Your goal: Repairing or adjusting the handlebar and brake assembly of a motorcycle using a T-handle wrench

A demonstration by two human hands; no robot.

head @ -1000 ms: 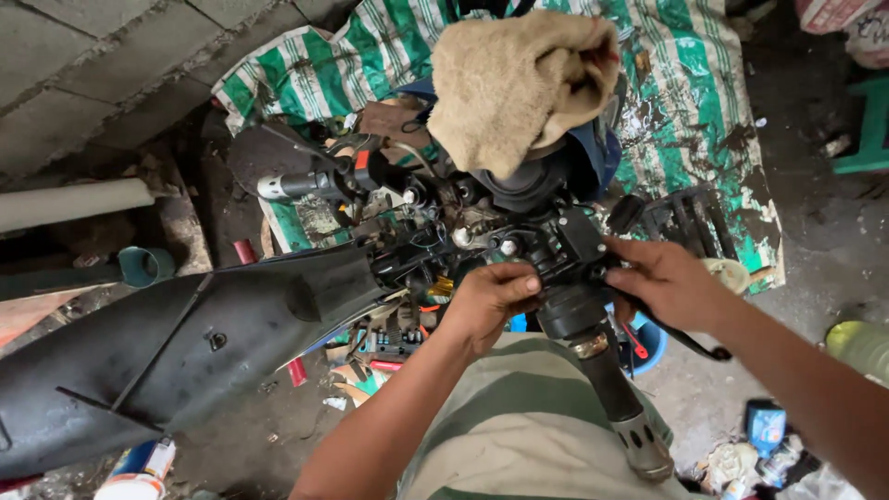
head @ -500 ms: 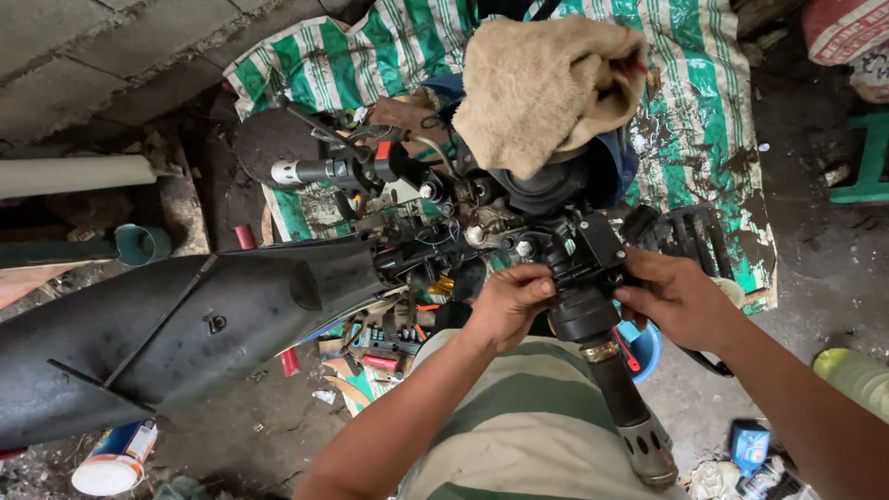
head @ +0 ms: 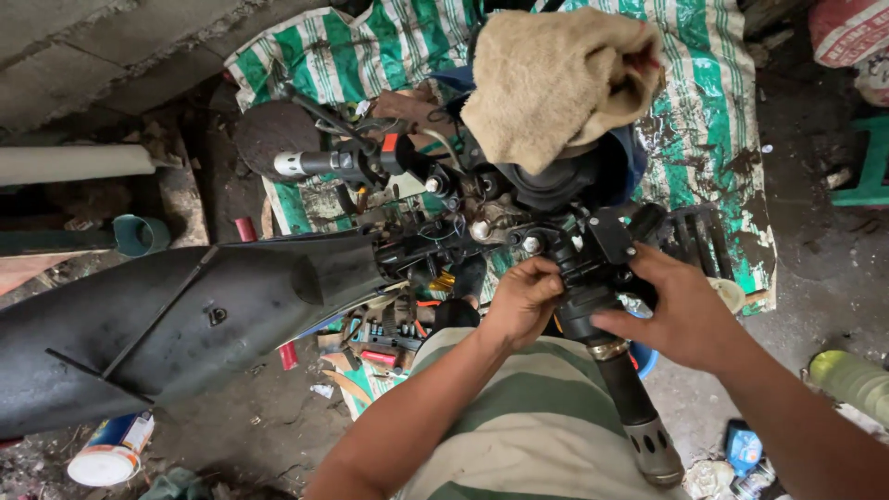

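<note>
A motorcycle's handlebar assembly (head: 482, 222) lies below me with its cover off, wires and bolts showing. My left hand (head: 524, 298) pinches the black switch housing (head: 593, 255) on the right handlebar from the left side. From the right, my right hand (head: 681, 310) wraps the same housing just above the black grip (head: 622, 393). The grip ends in a grey bar end (head: 656, 454). A tan rag (head: 556, 79) is draped over the dark headlight unit (head: 565, 181). The left handlebar (head: 319, 164) sticks out to the left.
A black body panel (head: 167, 319) stretches to the left. A green-and-white striped tarp (head: 713, 111) covers the ground behind. Small tools and parts (head: 380, 338) lie under the bike. A can (head: 111, 449) stands at lower left, a pipe (head: 74, 165) at left, and a green bottle (head: 852, 380) at right.
The view has shifted slightly down and right. Both hands stay on the right handlebar's switch housing, my left hand sliding a little closer to it.
</note>
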